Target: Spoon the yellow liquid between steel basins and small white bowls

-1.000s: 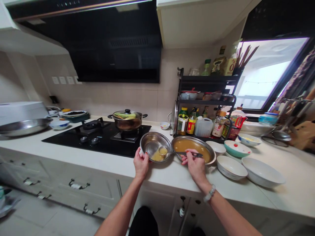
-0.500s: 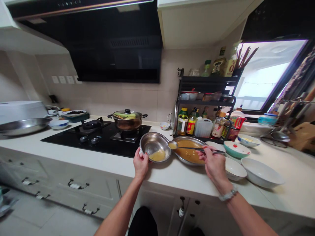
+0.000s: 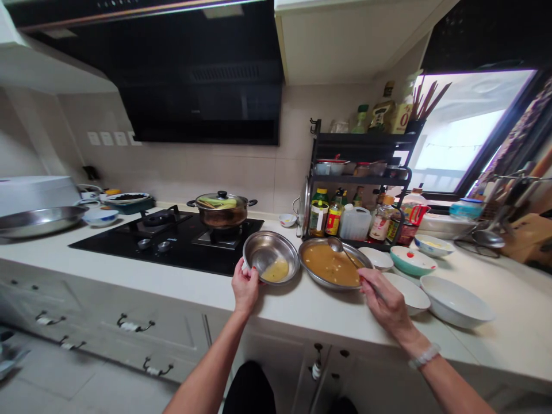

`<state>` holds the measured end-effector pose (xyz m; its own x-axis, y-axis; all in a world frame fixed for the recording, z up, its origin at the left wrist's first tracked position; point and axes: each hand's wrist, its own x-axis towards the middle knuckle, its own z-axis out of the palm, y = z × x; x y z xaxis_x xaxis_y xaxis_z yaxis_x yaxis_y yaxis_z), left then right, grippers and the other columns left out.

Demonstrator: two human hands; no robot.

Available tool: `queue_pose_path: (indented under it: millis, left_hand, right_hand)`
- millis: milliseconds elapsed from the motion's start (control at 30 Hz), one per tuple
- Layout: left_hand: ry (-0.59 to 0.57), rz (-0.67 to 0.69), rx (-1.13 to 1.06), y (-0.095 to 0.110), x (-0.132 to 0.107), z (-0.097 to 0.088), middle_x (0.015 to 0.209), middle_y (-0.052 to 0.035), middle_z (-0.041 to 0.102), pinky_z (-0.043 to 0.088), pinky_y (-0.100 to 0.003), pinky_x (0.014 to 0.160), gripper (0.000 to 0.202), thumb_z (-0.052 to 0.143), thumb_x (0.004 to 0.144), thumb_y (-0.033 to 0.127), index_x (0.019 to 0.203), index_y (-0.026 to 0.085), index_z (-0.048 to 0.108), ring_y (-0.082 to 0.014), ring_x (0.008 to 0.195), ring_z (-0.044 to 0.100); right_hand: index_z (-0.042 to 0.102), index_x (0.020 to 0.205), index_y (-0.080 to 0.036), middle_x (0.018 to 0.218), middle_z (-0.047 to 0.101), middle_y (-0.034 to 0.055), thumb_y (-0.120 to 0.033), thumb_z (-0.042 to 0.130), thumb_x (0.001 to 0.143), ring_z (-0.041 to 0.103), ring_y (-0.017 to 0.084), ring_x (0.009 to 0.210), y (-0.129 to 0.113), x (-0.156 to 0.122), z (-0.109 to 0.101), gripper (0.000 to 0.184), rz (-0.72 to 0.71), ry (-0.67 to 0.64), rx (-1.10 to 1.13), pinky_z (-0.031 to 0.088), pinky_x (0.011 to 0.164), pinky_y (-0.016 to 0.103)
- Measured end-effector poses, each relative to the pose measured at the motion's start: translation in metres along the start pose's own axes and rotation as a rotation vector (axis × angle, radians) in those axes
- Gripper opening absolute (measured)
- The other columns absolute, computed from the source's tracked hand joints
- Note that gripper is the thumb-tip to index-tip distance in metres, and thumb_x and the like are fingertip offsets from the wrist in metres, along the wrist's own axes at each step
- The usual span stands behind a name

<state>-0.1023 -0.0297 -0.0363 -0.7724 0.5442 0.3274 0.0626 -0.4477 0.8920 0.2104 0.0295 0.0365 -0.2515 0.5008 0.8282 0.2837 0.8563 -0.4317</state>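
Observation:
My left hand grips the near rim of a tilted steel bowl that holds a little yellow liquid. Right beside it stands a wider steel pan full of brown-orange liquid. My right hand is closed on the handle of a metal spoon, whose bowl hangs over the far side of the pan's liquid. Both bowls rest on the pale counter in front of me.
A black hob with a lidded pot lies behind left. White bowls and a green bowl sit to the right. A black rack of bottles stands behind. A large steel wok is far left.
My right hand carried the spoon out of the tilted bowl, rightward over the wide pan, and now holds it over the pan's far side. My left hand kept its grip.

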Motion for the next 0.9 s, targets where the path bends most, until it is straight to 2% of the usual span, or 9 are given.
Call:
queue_pose_path:
  millis: [167,333,500,633,800,900]
  left_hand:
    - [-0.001,0.007,0.009,0.0,0.0,0.0,0.054,0.0094,0.048,0.052,-0.025,0.043,0.058,0.062,0.075,0.03,0.127,0.012,0.044,-0.0101,0.042,0.05]
    - [0.004,-0.001,0.009,-0.002,-0.001,0.001,0.057,0.0086,0.051,0.053,-0.025,0.043,0.058,0.062,0.074,0.028,0.127,0.012,0.044,-0.0101,0.043,0.051]
    - [-0.009,0.012,0.0,-0.001,-0.002,0.001,0.056,0.0092,0.049,0.053,-0.025,0.044,0.059,0.062,0.074,0.028,0.128,0.012,0.043,-0.0098,0.044,0.051]
    - [-0.002,0.012,0.006,0.0,-0.002,0.002,0.055,0.0097,0.048,0.052,-0.025,0.043,0.059,0.062,0.074,0.028,0.128,0.012,0.044,-0.0097,0.043,0.05]
    - [0.008,0.004,0.008,0.001,-0.002,0.001,0.054,0.0104,0.045,0.054,-0.027,0.044,0.06,0.062,0.073,0.029,0.128,0.012,0.044,-0.0098,0.043,0.048]
    - [0.007,0.003,0.013,0.001,-0.002,0.001,0.055,0.0097,0.047,0.054,-0.027,0.044,0.061,0.062,0.073,0.03,0.128,0.012,0.044,-0.0099,0.043,0.049]
  right_hand:
    - [0.064,0.099,-0.022,0.079,0.066,0.0037,-0.026,0.052,0.087,0.062,0.014,0.055,-0.028,-0.001,0.026,0.017,0.066,0.106,0.161,0.055,0.055,0.03]
    - [0.063,0.098,-0.02,0.075,0.065,0.0023,-0.03,0.051,0.089,0.062,0.013,0.054,-0.048,-0.004,0.066,0.018,0.137,0.021,0.287,0.055,0.051,0.026]
    - [0.062,0.092,-0.019,0.07,0.064,0.0019,-0.032,0.048,0.09,0.06,0.012,0.049,-0.048,-0.007,0.095,0.02,0.121,-0.043,0.256,0.054,0.047,0.023]
    - [0.061,0.09,-0.018,0.061,0.062,-0.0002,-0.039,0.047,0.088,0.06,0.012,0.044,-0.04,-0.01,0.107,0.024,0.294,-0.047,0.289,0.052,0.045,0.023]
    - [0.056,0.085,-0.017,0.051,0.059,-0.0013,-0.05,0.053,0.082,0.063,0.017,0.044,-0.03,-0.004,0.109,0.033,0.57,0.085,0.427,0.053,0.045,0.027]
    - [0.055,0.083,-0.018,0.051,0.061,0.0001,-0.053,0.059,0.077,0.065,0.02,0.049,-0.029,0.001,0.106,0.036,0.662,0.135,0.489,0.052,0.043,0.026]
